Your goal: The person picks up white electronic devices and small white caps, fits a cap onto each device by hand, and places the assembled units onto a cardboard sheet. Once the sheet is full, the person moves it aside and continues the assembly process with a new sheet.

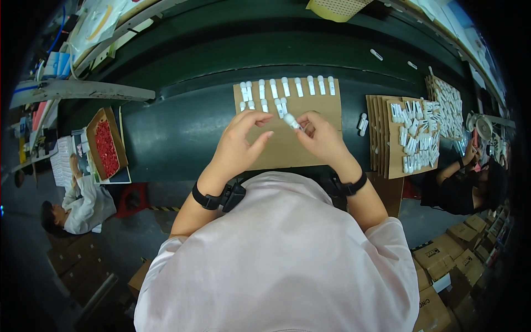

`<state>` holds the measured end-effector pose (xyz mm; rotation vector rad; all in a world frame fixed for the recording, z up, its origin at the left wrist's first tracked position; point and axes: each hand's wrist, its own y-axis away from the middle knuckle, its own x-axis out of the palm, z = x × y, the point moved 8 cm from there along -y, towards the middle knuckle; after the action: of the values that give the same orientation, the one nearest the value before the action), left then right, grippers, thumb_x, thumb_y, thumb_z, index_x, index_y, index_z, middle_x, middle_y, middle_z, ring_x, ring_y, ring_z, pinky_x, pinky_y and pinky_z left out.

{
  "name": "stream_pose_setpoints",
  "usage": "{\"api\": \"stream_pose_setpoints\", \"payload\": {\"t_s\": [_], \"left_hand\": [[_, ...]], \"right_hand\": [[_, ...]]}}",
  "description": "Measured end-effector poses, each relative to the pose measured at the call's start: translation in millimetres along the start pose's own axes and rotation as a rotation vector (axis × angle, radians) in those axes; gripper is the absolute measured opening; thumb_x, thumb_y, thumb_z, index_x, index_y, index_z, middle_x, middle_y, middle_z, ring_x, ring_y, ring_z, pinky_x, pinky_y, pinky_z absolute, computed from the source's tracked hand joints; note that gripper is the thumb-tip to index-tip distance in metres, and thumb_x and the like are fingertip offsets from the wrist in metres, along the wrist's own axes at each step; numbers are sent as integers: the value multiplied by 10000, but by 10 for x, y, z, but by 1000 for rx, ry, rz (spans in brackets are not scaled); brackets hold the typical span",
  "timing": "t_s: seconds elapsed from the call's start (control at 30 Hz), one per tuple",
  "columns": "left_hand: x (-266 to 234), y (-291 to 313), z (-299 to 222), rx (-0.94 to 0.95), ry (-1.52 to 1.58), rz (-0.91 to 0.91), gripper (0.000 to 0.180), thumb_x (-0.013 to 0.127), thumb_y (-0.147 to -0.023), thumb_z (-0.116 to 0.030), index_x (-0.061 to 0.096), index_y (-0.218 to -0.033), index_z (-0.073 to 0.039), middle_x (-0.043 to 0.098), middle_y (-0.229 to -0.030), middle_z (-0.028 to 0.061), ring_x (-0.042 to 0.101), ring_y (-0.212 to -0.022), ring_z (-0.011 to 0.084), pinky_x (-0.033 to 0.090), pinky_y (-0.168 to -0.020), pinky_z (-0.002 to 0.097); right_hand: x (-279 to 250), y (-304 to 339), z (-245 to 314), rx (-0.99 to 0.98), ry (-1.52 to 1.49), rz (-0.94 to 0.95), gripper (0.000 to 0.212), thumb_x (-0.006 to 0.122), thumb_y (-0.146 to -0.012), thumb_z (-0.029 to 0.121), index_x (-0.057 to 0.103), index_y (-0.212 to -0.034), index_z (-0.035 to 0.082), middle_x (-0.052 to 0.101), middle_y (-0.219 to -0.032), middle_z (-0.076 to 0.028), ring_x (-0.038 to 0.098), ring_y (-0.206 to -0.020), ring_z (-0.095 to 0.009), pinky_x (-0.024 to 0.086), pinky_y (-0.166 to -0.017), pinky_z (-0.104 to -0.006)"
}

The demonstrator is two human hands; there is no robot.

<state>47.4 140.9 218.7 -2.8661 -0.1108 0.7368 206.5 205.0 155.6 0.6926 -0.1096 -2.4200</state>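
Observation:
In front of me a flat cardboard sheet [287, 146] lies on the dark green bench. Along its far edge stands a row of small white round-capped tubes [299, 86], with a second, partial row of several more nearer me. My right hand [322, 137] pinches one white tube [291, 120] between thumb and fingers, above the sheet's middle. Just beyond it, two tubes [280, 107] lie close together on the sheet. My left hand [241, 139] is empty over the sheet's left part, thumb and fingers apart, near the left end of the nearer row.
To the right, a stack of cardboard sheets [378, 135] stands beside many heaped white tubes [420, 130]. Loose tubes [362, 124] lie nearby. A box of small red parts [105, 145] is on the left. One person [83, 205] works at left, another [464, 185] at right.

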Motion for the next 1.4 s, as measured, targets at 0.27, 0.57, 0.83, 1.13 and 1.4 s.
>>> {"api": "stream_pose_setpoints", "payload": {"t_s": [0.27, 0.57, 0.83, 1.13, 1.4], "left_hand": [[199, 237, 771, -233, -212, 76, 209, 660, -815, -87, 625, -1008, -15, 641, -962, 137, 642, -864, 266, 507, -769, 357], [450, 329, 1186, -334, -242, 189, 192, 649, -834, -138, 625, -984, -20, 651, -944, 132, 650, -867, 274, 511, -763, 375], [611, 174, 1287, -395, -246, 220, 204, 649, -836, -124, 630, -1005, -12, 651, -946, 140, 650, -859, 268, 510, -768, 363], [632, 115, 1222, -462, -272, 152, 188, 655, -829, -74, 624, -1001, -4, 641, -922, 149, 642, -824, 267, 507, -743, 350], [439, 292, 1149, -577, -307, 28, 167, 643, -841, -59, 624, -991, 13, 632, -924, 155, 637, -812, 252, 505, -735, 335]], "right_hand": [[313, -706, -1351, 136, 232, -82, 231, 645, -834, 183, 576, -930, -15, 654, -786, -165, 649, -732, -294, 511, -672, -376], [461, -898, -1497, 248, 355, -112, 284, 627, -857, 262, 580, -953, -1, 659, -814, -205, 646, -802, -363, 511, -714, -429], [-47, -854, -1406, 162, 298, -229, 310, 632, -865, 294, 583, -996, 17, 668, -841, -187, 648, -797, -360, 514, -697, -421], [-1646, -1652, -2327, 2, 336, -547, 291, 644, -849, 277, 613, -1034, 54, 640, -933, -178, 618, -888, -347, 499, -766, -418], [-2193, -2437, -2816, 237, 607, -631, 362, 658, -838, 285, 607, -1176, 167, 525, -1206, -195, 503, -1091, -418, 446, -913, -469]]}}
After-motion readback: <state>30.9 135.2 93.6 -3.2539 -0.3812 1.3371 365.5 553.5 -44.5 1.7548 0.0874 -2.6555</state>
